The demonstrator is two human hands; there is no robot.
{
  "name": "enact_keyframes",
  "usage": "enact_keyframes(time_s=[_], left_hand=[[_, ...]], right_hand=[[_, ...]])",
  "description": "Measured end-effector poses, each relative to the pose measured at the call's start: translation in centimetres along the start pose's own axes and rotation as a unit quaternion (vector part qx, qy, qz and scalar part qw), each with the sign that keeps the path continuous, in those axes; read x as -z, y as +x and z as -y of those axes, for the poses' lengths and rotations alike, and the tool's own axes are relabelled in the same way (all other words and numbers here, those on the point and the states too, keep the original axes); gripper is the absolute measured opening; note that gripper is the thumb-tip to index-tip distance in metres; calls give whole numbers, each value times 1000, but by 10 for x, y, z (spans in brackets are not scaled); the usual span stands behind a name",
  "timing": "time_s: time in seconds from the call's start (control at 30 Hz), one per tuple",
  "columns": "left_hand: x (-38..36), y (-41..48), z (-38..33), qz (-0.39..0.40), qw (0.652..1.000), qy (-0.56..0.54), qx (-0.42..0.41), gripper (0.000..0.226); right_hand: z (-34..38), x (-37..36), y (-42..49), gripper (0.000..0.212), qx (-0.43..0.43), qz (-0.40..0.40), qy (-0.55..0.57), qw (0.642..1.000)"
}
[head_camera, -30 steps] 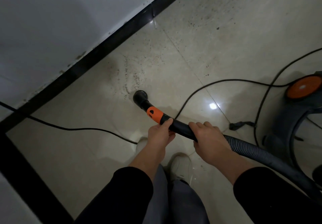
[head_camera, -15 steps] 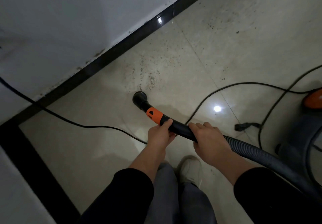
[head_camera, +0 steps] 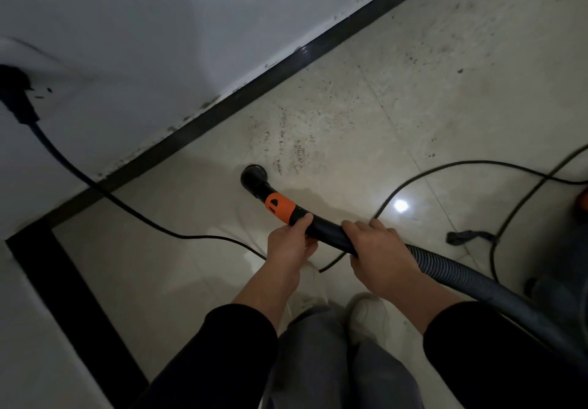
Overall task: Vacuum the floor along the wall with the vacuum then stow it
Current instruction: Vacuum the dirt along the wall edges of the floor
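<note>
Item: black vacuum hose w/ orange collar (head_camera: 280,206), round nozzle (head_camera: 254,174) on beige tiled floor (head_camera: 413,97) near black skirting (head_camera: 222,108). Left hand (head_camera: 288,244), right hand (head_camera: 380,257) both wrapped round hose. Step: vacuuming. Next, likely: sweep nozzle over grit specks (head_camera: 291,151); stowing pending.

White wall (head_camera: 127,27), black skirting (head_camera: 241,97), glossy beige floor tiles (head_camera: 461,97) with dark specks (head_camera: 297,151) and one light glint (head_camera: 400,205).
</note>
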State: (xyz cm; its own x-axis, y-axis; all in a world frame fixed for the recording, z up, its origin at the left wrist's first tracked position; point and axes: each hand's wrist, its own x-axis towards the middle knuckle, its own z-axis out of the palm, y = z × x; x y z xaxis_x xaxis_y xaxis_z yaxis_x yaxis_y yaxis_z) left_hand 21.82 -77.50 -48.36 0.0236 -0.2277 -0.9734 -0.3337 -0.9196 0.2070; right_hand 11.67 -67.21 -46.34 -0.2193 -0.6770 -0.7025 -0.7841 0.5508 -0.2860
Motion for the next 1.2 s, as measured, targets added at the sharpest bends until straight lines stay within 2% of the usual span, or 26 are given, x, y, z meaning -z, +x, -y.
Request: enact_keyframes(time_s=[0.43,1.0,1.2], left_hand=[[12,12,-23,-7,1000,-16,-19,15],[-22,2,-21,5,1000,3,-27,23],[-40,-6,-8,7,1000,13,-17,17]], right_hand=[[16,5,26,41,13,-13,-8,1000],[-13,21,12,41,-3,-20,11,1000],[-31,22,-3,40,-13,-13,17,1000]])
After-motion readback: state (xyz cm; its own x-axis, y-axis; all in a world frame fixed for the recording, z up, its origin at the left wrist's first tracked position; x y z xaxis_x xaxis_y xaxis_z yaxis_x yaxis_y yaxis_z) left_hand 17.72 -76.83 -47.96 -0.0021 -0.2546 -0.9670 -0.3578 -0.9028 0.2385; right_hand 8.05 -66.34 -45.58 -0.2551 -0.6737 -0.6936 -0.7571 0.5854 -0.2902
